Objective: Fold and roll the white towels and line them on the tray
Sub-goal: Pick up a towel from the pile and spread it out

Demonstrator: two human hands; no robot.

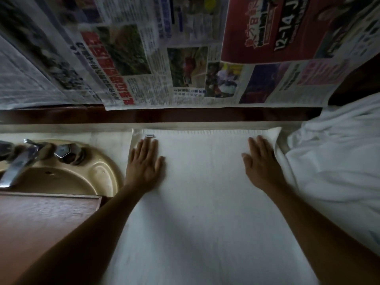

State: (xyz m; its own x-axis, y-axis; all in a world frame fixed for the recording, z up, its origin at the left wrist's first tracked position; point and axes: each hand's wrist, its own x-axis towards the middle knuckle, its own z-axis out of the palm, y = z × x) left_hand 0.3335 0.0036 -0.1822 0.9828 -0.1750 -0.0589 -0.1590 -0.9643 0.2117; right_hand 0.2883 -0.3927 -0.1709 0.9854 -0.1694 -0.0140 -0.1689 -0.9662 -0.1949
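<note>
A white towel [201, 182] lies spread flat on the counter, running from the back edge toward me. My left hand [145, 161] rests palm down on its far left part, fingers together, just below a small label [149, 136]. My right hand [262, 161] lies flat near the towel's far right edge. Neither hand grips anything. A heap of crumpled white towels [333, 157] sits at the right, touching the flat towel's right edge. No tray is in view.
A beige sink [96, 171] with a metal tap [18, 161] is at the left. A reddish-brown surface [45, 219] lies in front of it. Newspaper sheets [164, 58] cover the wall behind the counter, above a dark wooden strip [164, 115].
</note>
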